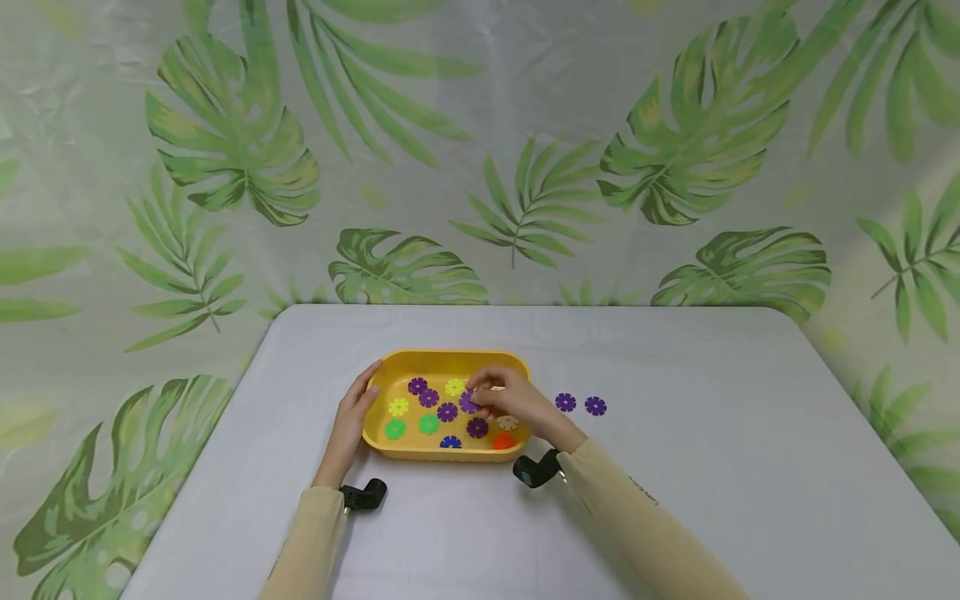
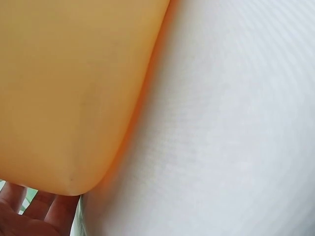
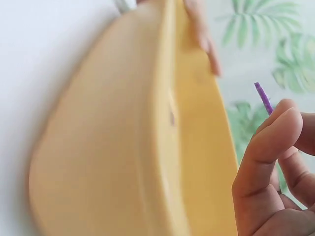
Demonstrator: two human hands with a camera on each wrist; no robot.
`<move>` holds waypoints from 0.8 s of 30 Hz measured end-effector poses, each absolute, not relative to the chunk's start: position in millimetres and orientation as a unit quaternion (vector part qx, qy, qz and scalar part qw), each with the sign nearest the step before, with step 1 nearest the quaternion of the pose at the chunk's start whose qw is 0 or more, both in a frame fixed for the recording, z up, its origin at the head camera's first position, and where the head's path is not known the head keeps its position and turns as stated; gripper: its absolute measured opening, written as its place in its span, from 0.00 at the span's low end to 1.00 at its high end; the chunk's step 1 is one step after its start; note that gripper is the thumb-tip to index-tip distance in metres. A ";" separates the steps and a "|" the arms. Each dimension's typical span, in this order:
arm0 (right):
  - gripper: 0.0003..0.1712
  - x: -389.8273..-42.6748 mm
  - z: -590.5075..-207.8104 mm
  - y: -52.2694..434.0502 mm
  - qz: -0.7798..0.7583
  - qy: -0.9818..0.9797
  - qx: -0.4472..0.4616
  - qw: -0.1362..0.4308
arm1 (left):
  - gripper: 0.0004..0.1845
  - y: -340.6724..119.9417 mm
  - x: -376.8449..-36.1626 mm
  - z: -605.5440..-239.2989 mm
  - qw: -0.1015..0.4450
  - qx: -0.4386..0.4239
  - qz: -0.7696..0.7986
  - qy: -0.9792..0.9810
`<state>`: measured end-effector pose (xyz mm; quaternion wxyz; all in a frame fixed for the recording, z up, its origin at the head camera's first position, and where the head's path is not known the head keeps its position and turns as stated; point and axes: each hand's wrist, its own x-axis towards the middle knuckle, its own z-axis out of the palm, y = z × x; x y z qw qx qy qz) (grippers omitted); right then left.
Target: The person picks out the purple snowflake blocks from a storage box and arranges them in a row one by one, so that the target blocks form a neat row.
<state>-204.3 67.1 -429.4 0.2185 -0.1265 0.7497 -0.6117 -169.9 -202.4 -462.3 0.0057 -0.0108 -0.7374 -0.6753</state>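
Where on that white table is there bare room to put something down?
The white table is bare right of the two purple flower discs, behind the yellow plastic tray, and far left. The tray is crowded: discs, the left hand on its rim, the right hand pinching one.

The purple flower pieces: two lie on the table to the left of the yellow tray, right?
Not quite. The head view shows the two purple flower pieces on the table to the right of the yellow tray, not the left.

Bright, even light, soft shadows; blurred, out-of-focus wrist views.
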 end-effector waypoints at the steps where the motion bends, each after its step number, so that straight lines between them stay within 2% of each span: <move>1: 0.10 -205.3 -427.7 76.6 -0.612 0.752 -0.119 0.214 | 0.24 -202.6 -169.9 -462.6 0.005 -0.011 -0.676 -0.737; 6: 0.13 -210.0 -429.1 135.0 -0.610 0.767 -0.084 0.183 | 0.24 -203.4 -170.1 -463.2 0.005 -0.014 -0.677 -0.736; 14: 0.18 -208.7 -452.1 229.5 -0.594 0.792 -0.011 0.138 | 0.24 -204.0 -170.1 -463.0 0.008 -0.001 -0.673 -0.740; 18: 0.19 -206.8 -464.0 254.2 -0.584 0.801 0.022 0.128 | 0.24 -203.9 -169.4 -462.4 0.009 0.000 -0.671 -0.741; 24: 0.17 -204.5 -476.3 266.4 -0.560 0.818 0.036 0.124 | 0.24 -202.5 -169.4 -461.5 0.005 -0.005 -0.671 -0.741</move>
